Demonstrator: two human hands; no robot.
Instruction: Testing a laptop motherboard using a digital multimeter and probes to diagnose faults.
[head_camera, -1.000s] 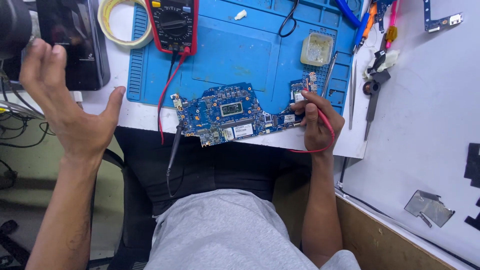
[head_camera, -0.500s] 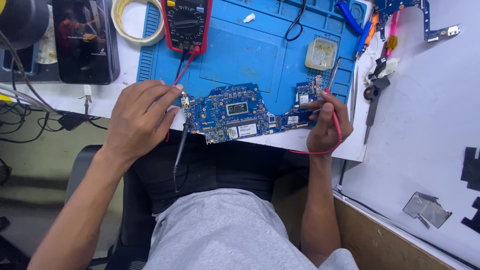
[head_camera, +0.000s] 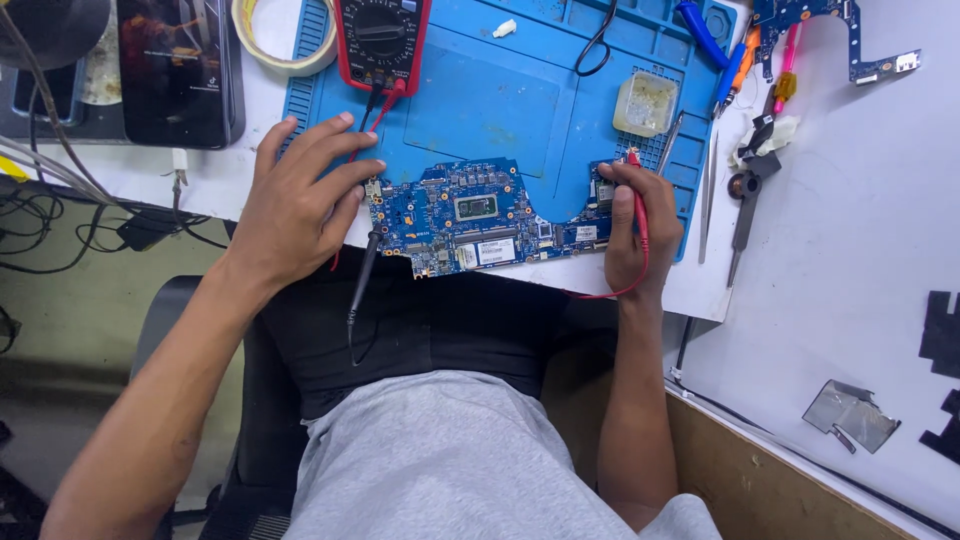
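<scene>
A blue laptop motherboard (head_camera: 480, 215) lies at the near edge of a blue silicone repair mat (head_camera: 520, 100) on the white tabletop (head_camera: 850, 250), just in front of the seated person's lap. The left hand (head_camera: 300, 205) rests at the board's left end, fingers spread and bent over its corner; a black multimeter probe (head_camera: 362, 275) sticks out from under the palm and hangs down past the tabletop edge, though whether the fingers actually pinch it cannot be told. The right hand (head_camera: 635, 230) is closed around a red probe (head_camera: 637, 195), its tip set down on the board's right end, with the red lead looping below the wrist. A red multimeter (head_camera: 382, 40) sits at the far edge of the mat, its leads running toward the left hand. Beside it lies a roll of tape (head_camera: 285, 40), and further left a dark phone (head_camera: 180, 70). A small square tub of flux (head_camera: 645, 103) stands on the mat near the right hand, with tweezers (head_camera: 708, 195) just beyond the mat's right edge
</scene>
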